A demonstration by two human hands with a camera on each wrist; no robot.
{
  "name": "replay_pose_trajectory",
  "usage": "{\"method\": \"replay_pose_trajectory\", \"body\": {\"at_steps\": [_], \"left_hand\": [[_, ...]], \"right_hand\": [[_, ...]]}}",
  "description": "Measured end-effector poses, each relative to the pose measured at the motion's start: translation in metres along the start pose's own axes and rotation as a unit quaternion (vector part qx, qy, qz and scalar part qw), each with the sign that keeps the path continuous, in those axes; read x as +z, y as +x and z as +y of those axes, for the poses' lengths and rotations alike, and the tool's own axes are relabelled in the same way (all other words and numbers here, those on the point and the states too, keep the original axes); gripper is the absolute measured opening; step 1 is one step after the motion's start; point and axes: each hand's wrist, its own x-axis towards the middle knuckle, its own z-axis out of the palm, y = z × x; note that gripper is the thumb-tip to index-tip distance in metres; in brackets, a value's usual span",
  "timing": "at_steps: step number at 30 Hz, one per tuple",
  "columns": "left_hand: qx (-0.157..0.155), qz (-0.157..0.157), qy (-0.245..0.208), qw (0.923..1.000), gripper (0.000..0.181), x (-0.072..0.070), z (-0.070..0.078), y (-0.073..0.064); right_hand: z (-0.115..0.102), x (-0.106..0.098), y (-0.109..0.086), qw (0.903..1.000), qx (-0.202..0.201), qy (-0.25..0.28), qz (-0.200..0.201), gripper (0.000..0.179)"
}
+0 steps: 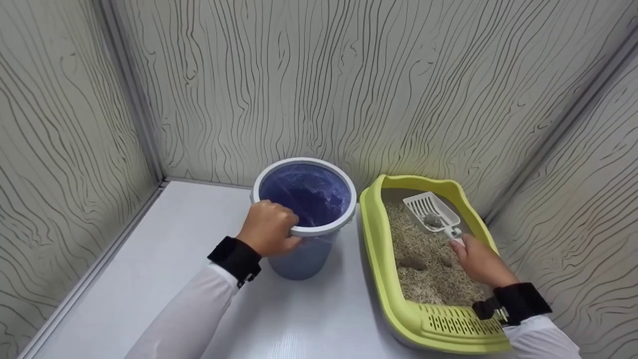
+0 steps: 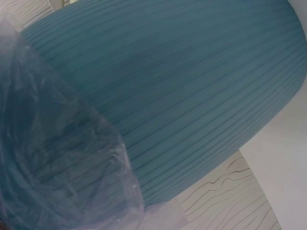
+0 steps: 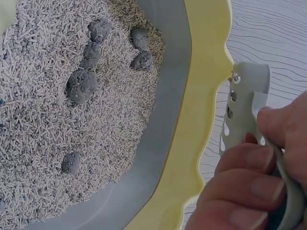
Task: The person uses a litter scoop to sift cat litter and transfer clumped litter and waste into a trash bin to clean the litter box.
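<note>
My left hand (image 1: pixel 269 227) grips the near-left rim of a blue-grey trash bin (image 1: pixel 299 264), its thumb outside and fingers over the white edge. A thin clear liner bag (image 2: pixel 72 158) hangs down the bin's ribbed side in the left wrist view. With my right hand (image 1: pixel 484 262) I hold a white slotted litter scoop (image 1: pixel 446 212) by its handle. One greyish clump (image 1: pixel 432 220) lies in the scoop, which is over the back part of a yellow-green litter box (image 1: pixel 377 239). Pellet litter (image 3: pixel 115 120) fills the box, with several dark clumps (image 3: pixel 81 86) on it.
The bin and litter box stand side by side on a white table (image 1: pixel 199 219). Wood-patterned panels (image 1: pixel 319 89) close in the back and both sides. A perforated step (image 1: pixel 458 321) forms the box's front end.
</note>
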Motion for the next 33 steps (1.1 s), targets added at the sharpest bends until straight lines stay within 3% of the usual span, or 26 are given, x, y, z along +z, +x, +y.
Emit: {"method": "replay_pose_trajectory", "body": {"at_steps": [10, 23, 27, 33], "left_hand": [[-0.006, -0.003, -0.005, 1.0000, 0.047, 0.000, -0.001, -0.001], [-0.003, -0.003, -0.006, 1.0000, 0.048, -0.001, 0.000, -0.001], [0.001, 0.002, -0.004, 1.0000, 0.047, -0.002, 0.000, -0.001], [0.002, 0.001, -0.002, 1.0000, 0.046, -0.001, 0.000, 0.000]], "right_hand": [[-0.001, 0.001, -0.003, 0.9994, 0.029, 0.000, -0.018, 0.031], [-0.001, 0.007, 0.003, 0.9994, 0.004, 0.034, -0.003, 0.028], [-0.002, 0.008, 0.003, 0.9965, 0.031, 0.071, -0.030, 0.033], [-0.005, 0.011, 0.003, 0.9968, 0.035, 0.054, -0.047, 0.039]]}}
